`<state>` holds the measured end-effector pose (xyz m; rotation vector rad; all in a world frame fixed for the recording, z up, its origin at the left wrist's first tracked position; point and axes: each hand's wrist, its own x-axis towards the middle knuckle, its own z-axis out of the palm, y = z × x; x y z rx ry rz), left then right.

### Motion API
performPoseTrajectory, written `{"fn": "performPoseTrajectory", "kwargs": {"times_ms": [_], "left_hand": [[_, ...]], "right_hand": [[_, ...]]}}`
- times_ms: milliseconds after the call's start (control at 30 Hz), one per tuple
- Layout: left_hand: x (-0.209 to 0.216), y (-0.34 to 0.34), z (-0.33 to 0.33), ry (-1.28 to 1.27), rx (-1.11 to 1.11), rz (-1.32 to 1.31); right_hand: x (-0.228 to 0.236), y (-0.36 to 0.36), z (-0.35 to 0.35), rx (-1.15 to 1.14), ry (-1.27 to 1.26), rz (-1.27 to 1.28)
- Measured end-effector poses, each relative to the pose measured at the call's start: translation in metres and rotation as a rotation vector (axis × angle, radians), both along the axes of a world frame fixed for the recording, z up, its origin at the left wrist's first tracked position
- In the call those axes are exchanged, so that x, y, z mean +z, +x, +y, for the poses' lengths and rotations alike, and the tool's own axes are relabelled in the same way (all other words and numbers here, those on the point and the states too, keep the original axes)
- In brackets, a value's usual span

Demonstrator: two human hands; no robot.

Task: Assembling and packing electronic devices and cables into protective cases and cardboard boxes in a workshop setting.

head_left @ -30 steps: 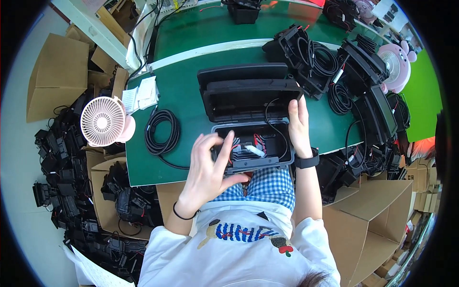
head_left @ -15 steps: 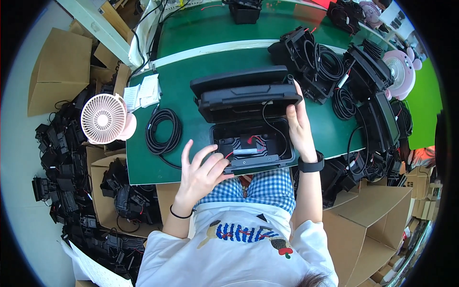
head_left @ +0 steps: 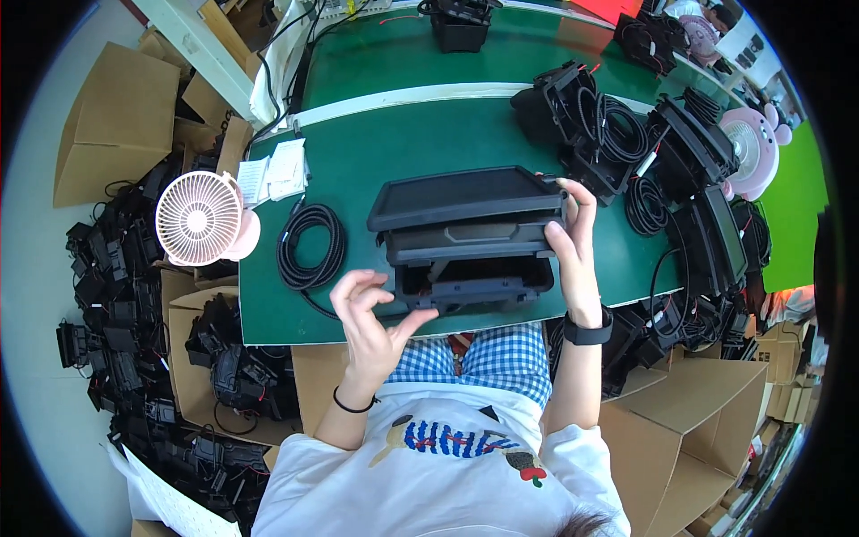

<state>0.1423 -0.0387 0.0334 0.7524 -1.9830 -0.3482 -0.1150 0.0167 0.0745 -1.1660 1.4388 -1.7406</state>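
A black plastic box (head_left: 474, 291) rests at the near edge of the green table, its hinged lid (head_left: 465, 237) tilted partly down over it. Most of the inside is hidden by the lid; only a dark gap shows at the front. My right hand (head_left: 577, 255) holds the right edge of the lid, thumb on the near side and fingers curled round the back. At the box's front left corner is my left hand (head_left: 367, 322), fingers apart and thumb stretched toward the front wall. Whether that thumb touches the wall I cannot tell. A coiled black cable (head_left: 310, 246) lies to the left.
Several black boxes with cables (head_left: 617, 134) crowd the table's right side. A pink fan (head_left: 199, 219) and white paper slips (head_left: 284, 170) are at the left. Below the table stand cardboard cartons (head_left: 689, 430), beside heaped black parts (head_left: 116, 358). Another person (head_left: 707, 18) is at far right.
The lid has swung down toward me, covering the wiring and silver part that showed inside. My right hand came down with it; my left hand drew back slightly from the box's interior.
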Motion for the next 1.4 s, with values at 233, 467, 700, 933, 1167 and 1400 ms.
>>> {"fn": "performPoseTrajectory", "kwargs": {"times_ms": [233,467,700,933,1167,1400], "left_hand": [[0.010,-0.019,-0.012,0.181,0.094,0.063],[0.008,-0.009,-0.009,0.336,-0.130,0.146],[0.014,-0.016,-0.008,0.177,-0.026,0.063],[0.006,-0.019,-0.016,0.208,-0.095,0.254],[0.002,-0.030,-0.017,0.293,-0.110,0.370],[0.000,-0.032,-0.019,0.312,-0.122,0.389]], "right_hand": [[-0.028,0.006,-0.010,0.042,0.021,-0.104],[-0.031,0.013,-0.007,0.016,0.007,-0.148],[-0.028,0.017,-0.010,0.001,0.000,-0.164],[-0.041,0.022,-0.004,-0.345,-0.134,-0.054],[-0.034,0.037,0.031,-0.468,-0.014,0.432],[-0.020,0.035,0.035,-0.249,0.042,0.112]]}}
